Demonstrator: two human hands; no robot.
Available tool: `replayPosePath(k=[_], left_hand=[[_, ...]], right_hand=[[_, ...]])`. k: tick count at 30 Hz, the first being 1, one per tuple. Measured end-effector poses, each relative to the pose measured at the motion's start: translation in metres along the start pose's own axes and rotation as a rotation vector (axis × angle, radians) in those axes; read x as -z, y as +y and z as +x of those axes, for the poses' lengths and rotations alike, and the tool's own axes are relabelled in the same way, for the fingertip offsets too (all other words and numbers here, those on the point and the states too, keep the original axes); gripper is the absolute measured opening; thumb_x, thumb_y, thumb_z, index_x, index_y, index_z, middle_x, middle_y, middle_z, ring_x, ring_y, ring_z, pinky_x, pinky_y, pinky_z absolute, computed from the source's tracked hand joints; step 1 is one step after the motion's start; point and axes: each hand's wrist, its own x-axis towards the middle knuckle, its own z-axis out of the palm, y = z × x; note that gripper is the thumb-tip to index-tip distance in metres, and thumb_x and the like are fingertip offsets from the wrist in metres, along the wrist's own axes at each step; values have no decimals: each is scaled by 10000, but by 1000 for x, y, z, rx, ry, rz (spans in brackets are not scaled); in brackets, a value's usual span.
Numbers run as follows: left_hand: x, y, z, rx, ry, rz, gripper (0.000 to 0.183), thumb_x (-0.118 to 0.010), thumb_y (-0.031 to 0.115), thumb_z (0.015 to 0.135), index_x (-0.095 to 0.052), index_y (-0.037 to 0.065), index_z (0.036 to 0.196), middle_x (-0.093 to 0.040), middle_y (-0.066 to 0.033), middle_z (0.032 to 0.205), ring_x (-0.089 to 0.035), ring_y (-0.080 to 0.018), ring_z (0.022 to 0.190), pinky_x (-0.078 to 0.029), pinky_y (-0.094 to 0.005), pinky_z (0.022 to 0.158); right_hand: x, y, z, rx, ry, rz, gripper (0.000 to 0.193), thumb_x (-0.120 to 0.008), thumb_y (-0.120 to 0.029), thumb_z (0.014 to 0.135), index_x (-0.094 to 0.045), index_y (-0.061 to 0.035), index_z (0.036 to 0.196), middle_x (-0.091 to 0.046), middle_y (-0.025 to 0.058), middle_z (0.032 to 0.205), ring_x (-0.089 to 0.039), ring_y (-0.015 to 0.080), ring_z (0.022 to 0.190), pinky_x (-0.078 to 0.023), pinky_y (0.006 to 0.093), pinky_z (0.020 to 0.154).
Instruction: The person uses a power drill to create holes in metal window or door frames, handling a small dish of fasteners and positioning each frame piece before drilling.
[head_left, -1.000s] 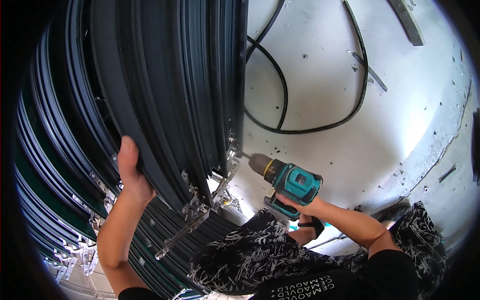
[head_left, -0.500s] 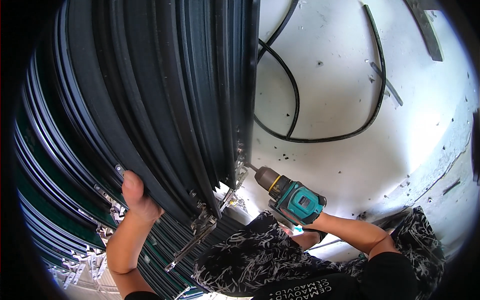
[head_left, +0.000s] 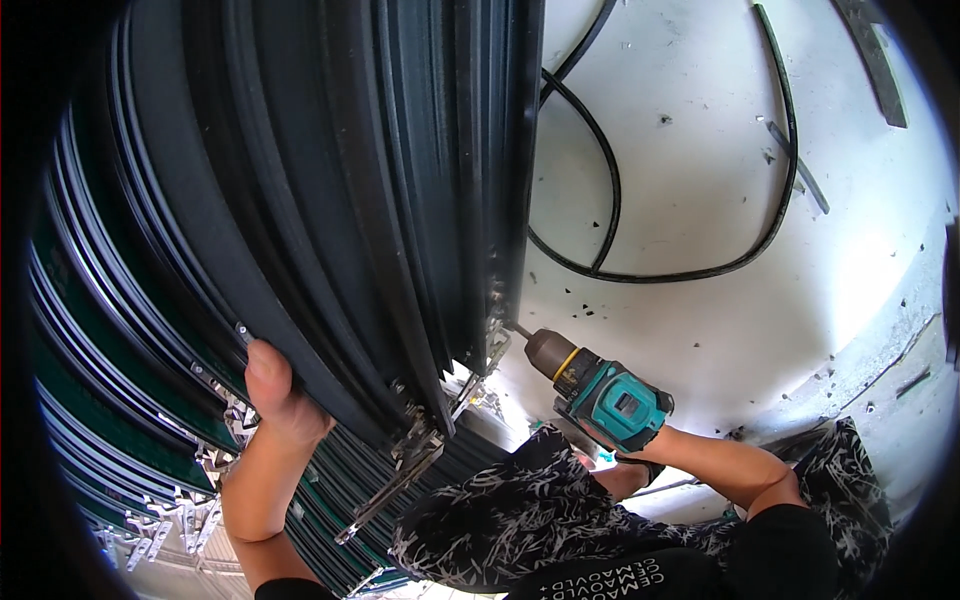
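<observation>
Gripping the teal cordless drill (head_left: 612, 400) by its handle, your right hand (head_left: 622, 478) is mostly hidden behind the tool's body and your patterned knee; what shows of the fingers is curled shut round the grip, though how tightly you cannot tell. The drill's brown-and-yellow chuck points up and left, its bit meeting the lower edge of the nearest dark frame (head_left: 500, 250), right at a small silver bracket (head_left: 493, 345). Your left hand (head_left: 280, 395) is closed on the bottom edge of another dark profile further left, thumb up along its face, fingers wrapped behind and out of sight. These frames are long, ribbed, matte dark grey-green metal sections, stacked upright edge to edge, with bright metal hinges and a slim silver arm (head_left: 390, 490) hanging at their lower ends. Behind the drill lies a pale, dusty floor (head_left: 700, 180) speckled with dark chips. A black cable (head_left: 690, 270) loops over it in a wide curve. Your lap shows black-and-white leaf-print fabric (head_left: 520, 520), soft and creased, just beneath the drill.
</observation>
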Motion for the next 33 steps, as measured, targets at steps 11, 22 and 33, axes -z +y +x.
replayPosePath(k=[11,22,33], left_hand=[[-10,3,5,109,56,-63,785,-529,686,797,-509,68,1281,-616,-102,1156,-612,-224,1034,-509,-371,888],[-19,7,10,43,31,-58,799,-484,663,829,-454,40,1329,-573,-135,1234,-576,-238,1100,-458,-376,959],[-21,8,21,10,-21,-80,552,-562,540,853,-592,44,1095,-641,-54,949,-605,-128,825,-477,-255,744]], right_hand=[[33,-15,18,167,132,-310,221,-695,-151,761,-669,-168,979,-641,46,923,-631,251,784,-522,346,636],[29,-17,19,0,138,-12,255,-729,-173,759,-658,-100,993,-638,77,928,-619,277,811,-510,345,701],[19,-22,24,-288,179,500,188,-691,-39,774,-582,-27,927,-558,0,691,-524,86,540,-437,260,501]])
